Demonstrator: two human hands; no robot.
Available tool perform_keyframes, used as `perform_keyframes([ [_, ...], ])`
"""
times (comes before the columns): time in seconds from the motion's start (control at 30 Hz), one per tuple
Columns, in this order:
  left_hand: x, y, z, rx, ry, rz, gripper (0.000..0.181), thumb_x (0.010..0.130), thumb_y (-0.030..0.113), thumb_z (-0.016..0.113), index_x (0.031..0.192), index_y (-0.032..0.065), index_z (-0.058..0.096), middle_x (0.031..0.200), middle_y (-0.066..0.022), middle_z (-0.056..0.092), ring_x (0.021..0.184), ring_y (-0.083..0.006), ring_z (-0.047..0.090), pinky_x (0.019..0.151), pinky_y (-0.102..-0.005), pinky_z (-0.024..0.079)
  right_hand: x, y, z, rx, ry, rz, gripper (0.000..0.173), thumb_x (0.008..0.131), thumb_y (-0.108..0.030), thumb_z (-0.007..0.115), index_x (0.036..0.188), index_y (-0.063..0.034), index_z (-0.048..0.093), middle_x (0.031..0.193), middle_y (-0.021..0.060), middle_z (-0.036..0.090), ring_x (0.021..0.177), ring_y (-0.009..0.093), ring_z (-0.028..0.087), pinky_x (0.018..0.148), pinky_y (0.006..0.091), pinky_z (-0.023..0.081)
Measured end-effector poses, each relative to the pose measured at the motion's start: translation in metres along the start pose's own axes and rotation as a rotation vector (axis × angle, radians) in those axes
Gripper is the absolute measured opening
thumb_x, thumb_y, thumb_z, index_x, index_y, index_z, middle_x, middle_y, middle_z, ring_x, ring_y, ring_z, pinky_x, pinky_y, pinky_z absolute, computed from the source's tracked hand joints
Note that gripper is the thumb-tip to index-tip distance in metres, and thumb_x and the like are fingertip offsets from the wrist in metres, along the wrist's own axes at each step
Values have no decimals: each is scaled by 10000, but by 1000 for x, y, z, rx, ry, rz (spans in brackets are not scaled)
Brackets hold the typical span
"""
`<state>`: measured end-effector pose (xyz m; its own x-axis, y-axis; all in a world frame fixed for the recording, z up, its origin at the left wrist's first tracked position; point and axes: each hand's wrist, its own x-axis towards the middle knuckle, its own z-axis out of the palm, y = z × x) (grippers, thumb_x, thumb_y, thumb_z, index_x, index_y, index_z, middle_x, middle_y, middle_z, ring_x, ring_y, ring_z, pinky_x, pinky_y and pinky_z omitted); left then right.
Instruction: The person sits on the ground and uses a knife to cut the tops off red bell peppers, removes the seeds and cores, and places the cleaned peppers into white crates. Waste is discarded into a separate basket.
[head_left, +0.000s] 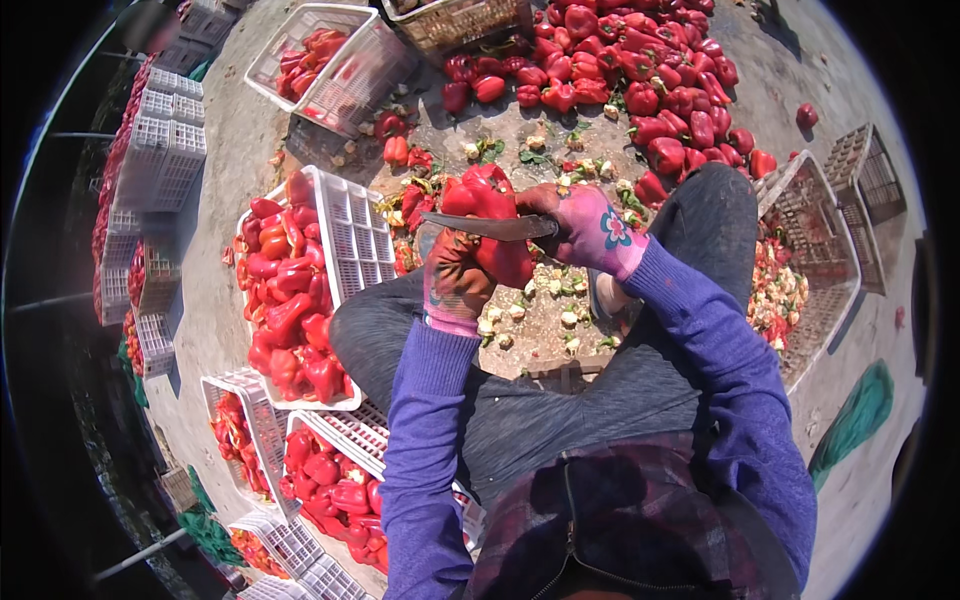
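A large red bell pepper (501, 259) is held up in front of my lap. My left hand (456, 283), in a stained pink glove, grips it from the lower left. My right hand (586, 225), in a pink flowered glove, is closed around the handle of a knife (491, 226). The knife's dark blade lies across the pepper and points left. The right fingers are close to the pepper's right side; whether they touch it I cannot tell. Below, cut pepper cores with stems (570, 318) are scattered on the ground between my legs.
A pile of whole red peppers (600, 56) lies ahead. To my left, a white plastic crate (349, 229) is heaped with peppers; more crates (247, 442) stand behind it. At right, a tipped crate (825, 247) holds cut cores. A green net bag (855, 420) lies behind it.
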<state>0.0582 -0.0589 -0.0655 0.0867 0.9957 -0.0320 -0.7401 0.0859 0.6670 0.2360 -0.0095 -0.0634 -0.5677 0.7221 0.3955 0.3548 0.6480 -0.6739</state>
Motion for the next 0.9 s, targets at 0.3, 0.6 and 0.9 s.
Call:
perform_keyframes([
  [0.3,-7,7,-16,-109,144,-53,352,867,136,498,1190,9,436,1145,-122,511,991,-231,532,879,-385,443,-18,117,31,-267,-36,605,292,667,-106,579,958,-93,591,819,128,629,757,297,605,692,331,483],
  [0.6,-1,17,3,419,93,-19,440,749,65,625,1155,11,463,1041,-96,567,907,-205,577,812,-321,481,3,27,22,823,211,356,174,810,-172,589,928,-45,598,740,1,598,631,38,517,578,190,436],
  [0.9,1,15,4,1621,-115,304,350,600,48,612,944,19,553,829,-155,607,756,-314,594,657,-386,462,8,13,-14,578,-58,92,444,724,-202,592,1152,-102,533,818,56,564,673,115,521,634,231,428],
])
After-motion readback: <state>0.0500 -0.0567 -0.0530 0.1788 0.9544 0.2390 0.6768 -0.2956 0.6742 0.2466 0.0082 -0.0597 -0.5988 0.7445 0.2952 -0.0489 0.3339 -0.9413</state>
